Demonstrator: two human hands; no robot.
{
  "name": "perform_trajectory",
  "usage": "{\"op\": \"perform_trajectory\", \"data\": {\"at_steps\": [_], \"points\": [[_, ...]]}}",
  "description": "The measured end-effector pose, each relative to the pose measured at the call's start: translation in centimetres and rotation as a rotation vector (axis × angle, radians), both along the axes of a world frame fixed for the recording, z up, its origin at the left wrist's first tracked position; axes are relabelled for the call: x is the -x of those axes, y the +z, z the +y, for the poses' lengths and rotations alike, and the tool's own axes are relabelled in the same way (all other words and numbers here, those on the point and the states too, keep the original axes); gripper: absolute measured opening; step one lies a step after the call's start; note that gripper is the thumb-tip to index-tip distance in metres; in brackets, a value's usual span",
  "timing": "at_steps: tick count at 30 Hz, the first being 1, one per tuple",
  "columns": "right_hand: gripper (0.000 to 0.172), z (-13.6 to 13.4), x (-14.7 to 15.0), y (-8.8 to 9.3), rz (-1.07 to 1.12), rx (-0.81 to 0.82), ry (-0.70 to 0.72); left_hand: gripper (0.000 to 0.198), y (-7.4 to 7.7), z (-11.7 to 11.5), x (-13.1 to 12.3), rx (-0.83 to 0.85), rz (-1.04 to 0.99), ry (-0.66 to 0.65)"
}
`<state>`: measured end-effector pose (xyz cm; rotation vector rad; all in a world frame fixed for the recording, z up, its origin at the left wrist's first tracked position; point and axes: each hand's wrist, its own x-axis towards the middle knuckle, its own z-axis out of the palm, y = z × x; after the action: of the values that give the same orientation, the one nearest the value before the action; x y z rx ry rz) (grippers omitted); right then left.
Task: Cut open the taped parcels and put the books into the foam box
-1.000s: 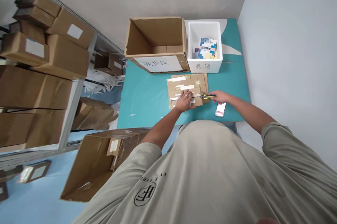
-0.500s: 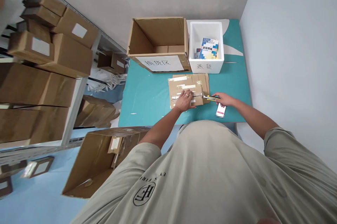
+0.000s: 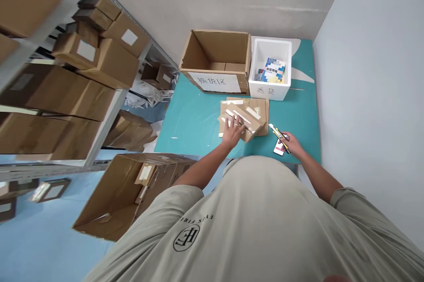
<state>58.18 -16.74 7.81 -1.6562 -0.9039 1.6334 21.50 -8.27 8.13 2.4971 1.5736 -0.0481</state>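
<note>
My left hand (image 3: 233, 132) lies with spread fingers on top of a small cardboard box (image 3: 252, 119). This box sits turned at an angle, with strips of white label and clear tape on it. Beneath it is a flat piece of cardboard (image 3: 265, 107), partly covered. To the right, my right hand (image 3: 292, 144) is closed around a yellow and black utility knife (image 3: 275, 131), its blade end pointing up and left, apart from the box. A phone (image 3: 278, 149) with a lit screen lies on the table under the knife, partly hidden by my right hand.
Behind stand a large open carton (image 3: 217, 82) with a handwritten sign and a white foam box (image 3: 270, 90) holding books (image 3: 273, 70). All rest on a green-covered table (image 3: 185, 118). Shelves of cartons (image 3: 96, 63) rise at left; an open carton (image 3: 109, 198) stands on the floor.
The small box has turned at an angle on the flat cardboard under my left hand. My right hand has drawn the knife back from the box, towards me and over the phone.
</note>
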Motion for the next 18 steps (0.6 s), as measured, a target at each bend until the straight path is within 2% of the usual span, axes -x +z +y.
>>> {"op": "perform_trajectory", "data": {"at_steps": [4,7,9,12,15,18], "points": [[0.068,-1.3,0.7,-1.2,0.054,0.017,-0.073,0.036,0.8,1.6,3.3,0.048,0.028,0.006],[0.080,-2.2,1.0,-2.0,0.074,0.011,-0.115,0.036,0.6,2.3,3.9,0.144,0.010,0.172],[0.084,-2.7,1.4,-2.4,0.082,0.002,-0.130,0.053,0.0,2.0,2.8,0.181,-0.049,0.347],[0.087,-3.5,1.9,-2.8,0.103,-0.009,-0.155,0.082,-0.9,1.0,-0.5,0.144,-0.145,0.647],[0.085,-4.1,2.5,-2.9,0.122,0.001,-0.169,0.093,-1.4,0.5,-3.5,0.203,-0.142,0.896],[0.081,-4.6,2.8,-2.9,0.129,0.003,-0.165,0.102,-1.4,1.2,-4.7,0.297,-0.155,1.069]]}}
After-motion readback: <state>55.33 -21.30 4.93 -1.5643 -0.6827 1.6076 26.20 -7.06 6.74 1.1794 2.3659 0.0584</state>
